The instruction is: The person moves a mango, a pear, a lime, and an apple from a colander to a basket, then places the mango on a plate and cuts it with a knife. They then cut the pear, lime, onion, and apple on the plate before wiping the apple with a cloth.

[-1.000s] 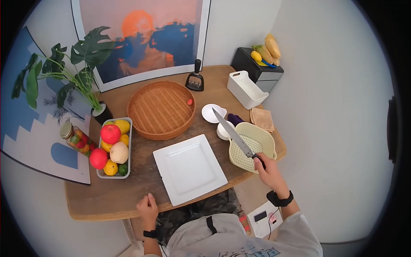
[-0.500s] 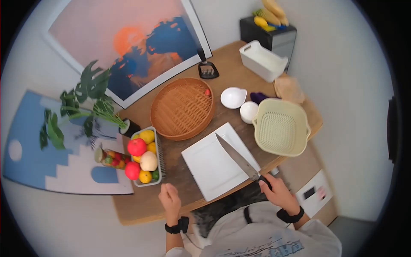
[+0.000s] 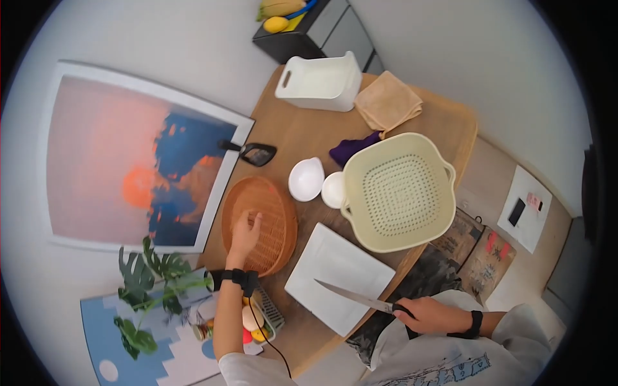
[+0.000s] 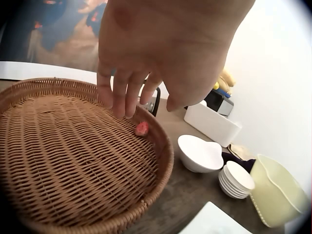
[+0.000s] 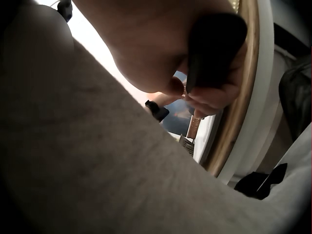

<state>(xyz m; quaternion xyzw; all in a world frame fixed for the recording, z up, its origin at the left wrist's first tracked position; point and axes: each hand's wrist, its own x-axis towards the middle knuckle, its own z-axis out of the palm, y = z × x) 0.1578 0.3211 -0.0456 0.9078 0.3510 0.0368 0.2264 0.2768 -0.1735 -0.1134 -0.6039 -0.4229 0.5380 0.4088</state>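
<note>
My right hand [image 3: 430, 315] grips the black handle of a kitchen knife [image 3: 347, 294]. Its blade points left over the square white plate [image 3: 335, 273]. In the right wrist view the fingers wrap round the knife's dark handle [image 5: 214, 51]. My left hand [image 3: 244, 237] reaches over the round wicker basket [image 3: 278, 248], holding nothing, with its fingers hanging loosely downward in the left wrist view. A small red strawberry-like piece [image 4: 142, 128] lies inside the basket by its wall, just beyond the fingertips.
A pale yellow-green colander [image 3: 399, 193] stands right of the plate. Beside it are a white bowl [image 3: 306, 179], stacked small white bowls [image 4: 236, 180], a purple item [image 3: 353, 149] and a folded tan cloth [image 3: 389, 101]. A white bin [image 3: 322, 80] stands behind; a fruit crate [image 3: 269, 307] is below my left forearm.
My left hand has moved from the table's front edge out over the wicker basket. The knife, in my right hand, has come from above the colander to the plate. The head view has turned.
</note>
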